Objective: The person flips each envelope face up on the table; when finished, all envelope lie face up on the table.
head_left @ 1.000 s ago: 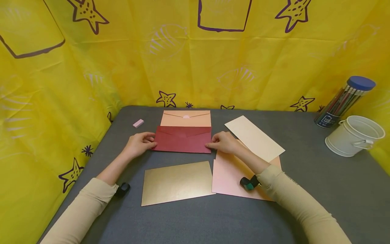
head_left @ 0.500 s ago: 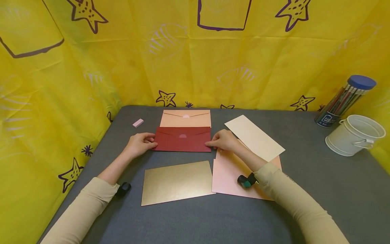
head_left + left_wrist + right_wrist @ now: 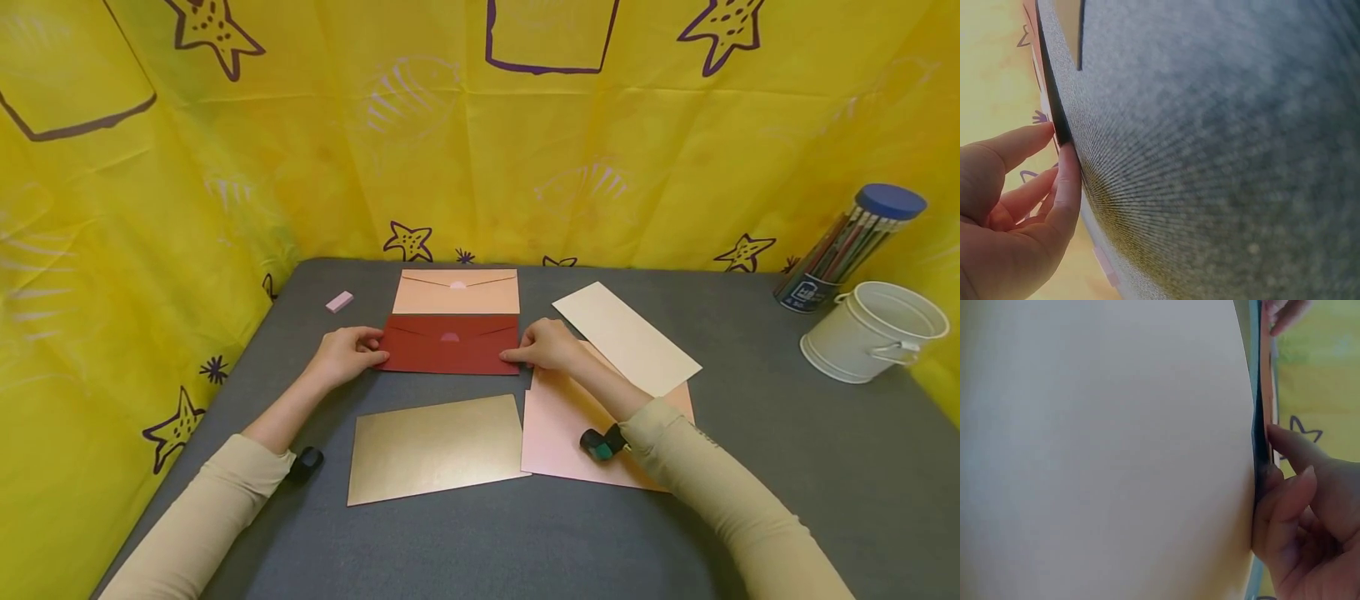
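A red envelope point(image 3: 450, 350), flap side up with a pale round seal, lies in front of a peach envelope point(image 3: 456, 302) on the grey table. My left hand point(image 3: 347, 357) pinches its left end between thumb and fingers; the left wrist view shows the thumb point(image 3: 1029, 139) on its edge. At the opposite end, my right hand point(image 3: 551, 343) pinches the near right corner. In the right wrist view, the right thumb point(image 3: 1291, 445) touches the thin edge of the envelope, and the fingers curl beneath.
Nearer me lies a gold envelope point(image 3: 438, 450). Pink point(image 3: 555, 446) and cream point(image 3: 630, 337) envelopes overlap under and beside my right forearm. A pink eraser-like block point(image 3: 340, 302) sits at far left. A pencil tub point(image 3: 847, 250) and white bucket point(image 3: 873, 333) stand at right.
The red envelope has tipped flatter and shifted slightly toward me, showing its seal and more of the peach envelope. My right hand and forearm have moved slightly left; the left hand barely moved.
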Demonstrator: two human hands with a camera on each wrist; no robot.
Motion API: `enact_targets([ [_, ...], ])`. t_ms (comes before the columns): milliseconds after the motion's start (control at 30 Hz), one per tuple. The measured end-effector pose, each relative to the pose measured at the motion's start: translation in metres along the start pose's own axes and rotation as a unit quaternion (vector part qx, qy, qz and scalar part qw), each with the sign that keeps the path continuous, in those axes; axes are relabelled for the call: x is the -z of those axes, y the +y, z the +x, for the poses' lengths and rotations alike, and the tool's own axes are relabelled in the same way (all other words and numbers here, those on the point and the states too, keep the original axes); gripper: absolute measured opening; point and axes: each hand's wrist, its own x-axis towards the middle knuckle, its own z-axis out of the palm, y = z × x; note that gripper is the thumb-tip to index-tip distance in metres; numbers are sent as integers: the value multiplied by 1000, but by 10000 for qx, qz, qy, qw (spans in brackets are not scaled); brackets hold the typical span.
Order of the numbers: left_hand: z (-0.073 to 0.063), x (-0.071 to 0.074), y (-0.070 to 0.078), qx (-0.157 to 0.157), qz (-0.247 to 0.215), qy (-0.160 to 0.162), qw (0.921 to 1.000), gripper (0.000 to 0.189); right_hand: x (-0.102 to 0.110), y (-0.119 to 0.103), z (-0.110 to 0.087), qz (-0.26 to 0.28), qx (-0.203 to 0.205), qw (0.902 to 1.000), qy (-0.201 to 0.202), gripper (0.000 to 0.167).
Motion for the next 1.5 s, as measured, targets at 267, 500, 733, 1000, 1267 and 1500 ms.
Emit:
enact_targets([
  [267, 0, -2, 0, -51, 135, -14, 9999, 45, -2, -4, 0, -327, 178, 9992, 127, 48],
  [500, 1, -4, -1, -338, 338, 46, 9988, 44, -1, -5, 0, -388, 166, 9990, 130, 49],
  [733, 1, -4, -1, -468, 368, 85, 9982, 44, -2, -6, 0, -404, 186, 9989, 163, 49],
  [1000, 0, -4, -2, -703, 437, 4, 9966, 42, -3, -4, -1, -409, 252, 9987, 149, 45],
  [1267, -14, -5, -1, -1049, 544, -68, 9930, 43, -2, -2, -11, -312, 709, 9967, 223, 28],
  [1500, -39, -10, 8, -1582, 749, -230, 9843, 55, -4, -11, -30, -24, 1258, 9918, 221, 16],
])
